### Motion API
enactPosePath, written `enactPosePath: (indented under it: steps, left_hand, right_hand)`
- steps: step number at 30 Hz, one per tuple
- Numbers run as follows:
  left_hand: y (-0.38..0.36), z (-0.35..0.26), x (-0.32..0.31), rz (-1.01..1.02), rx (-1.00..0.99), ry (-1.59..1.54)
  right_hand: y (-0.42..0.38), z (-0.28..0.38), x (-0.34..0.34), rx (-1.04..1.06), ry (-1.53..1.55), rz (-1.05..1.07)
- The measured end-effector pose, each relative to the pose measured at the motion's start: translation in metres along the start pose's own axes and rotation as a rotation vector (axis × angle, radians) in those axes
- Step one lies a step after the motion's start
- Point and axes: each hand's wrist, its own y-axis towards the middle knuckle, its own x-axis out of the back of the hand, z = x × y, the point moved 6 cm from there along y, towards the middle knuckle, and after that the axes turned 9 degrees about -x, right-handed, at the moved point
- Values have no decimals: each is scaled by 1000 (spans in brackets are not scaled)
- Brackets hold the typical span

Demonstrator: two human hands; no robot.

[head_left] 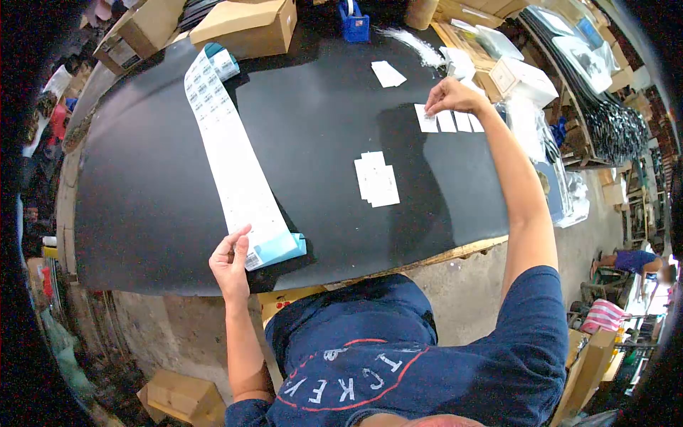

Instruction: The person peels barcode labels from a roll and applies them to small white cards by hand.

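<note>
A long strip of barcode labels (235, 149) on pale blue backing runs down the left of the black table, curled at its far end. My left hand (231, 263) is closed on the strip's near end, thumb on top, beside a barcode label. At the right, my right hand (455, 97) has its fingertips pinched together at the leftmost white card (427, 124) of a short row. A small printed label shows under those fingertips, partly hidden by them. A loose pile of white cards (377, 181) lies mid-table, and a few more cards (388, 74) lie farther back.
The black tabletop (313, 121) has a blue tape dispenser (354, 23) and a cardboard box (245, 28) at its back edge. White ties (416, 46), a white box (523, 82) and plastic bags stand at the right. Another person (637, 262) is far off at right.
</note>
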Motion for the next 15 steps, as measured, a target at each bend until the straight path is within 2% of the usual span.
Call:
enactPosePath:
  steps: [15]
  left_hand:
    - [0, -1, -1, -5, -2, -4]
  right_hand:
    - [6, -9, -7, 18, 14, -115]
